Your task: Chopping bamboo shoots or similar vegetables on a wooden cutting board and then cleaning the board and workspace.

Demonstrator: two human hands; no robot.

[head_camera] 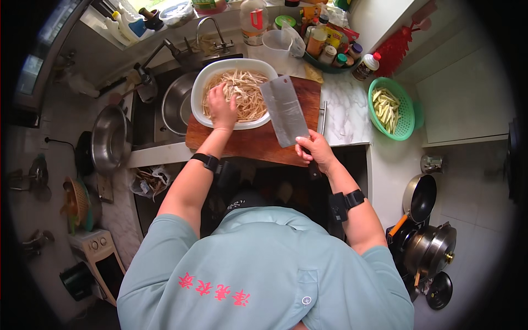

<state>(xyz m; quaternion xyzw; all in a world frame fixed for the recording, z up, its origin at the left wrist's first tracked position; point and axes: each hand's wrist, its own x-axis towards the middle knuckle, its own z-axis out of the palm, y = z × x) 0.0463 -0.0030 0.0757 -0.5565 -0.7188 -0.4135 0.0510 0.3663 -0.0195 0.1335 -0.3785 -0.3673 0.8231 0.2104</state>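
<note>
A white plastic basin [197, 99] filled with thin pale brown strips [251, 101] stands on a wooden cutting board [255, 142]. My left hand [222, 106] rests in the basin on the strips, fingers curved and somewhat apart; whether it grips any strips cannot be told. In my right hand [314, 152] is a cleaver [284, 110], held where the blade meets its dark handle. The broad blade lies flat to the view, over the right side of the board, and its upper left corner is close to the basin's right rim.
Left of the board is a sink with a steel bowl [179, 103]. A green colander [373, 113] of pale cut vegetable sticks stands right, beyond a marbled counter [344, 103]. Seasoning bottles [317, 39] crowd the back right. A frying pan [420, 198] and steel pot [429, 251] sit at lower right.
</note>
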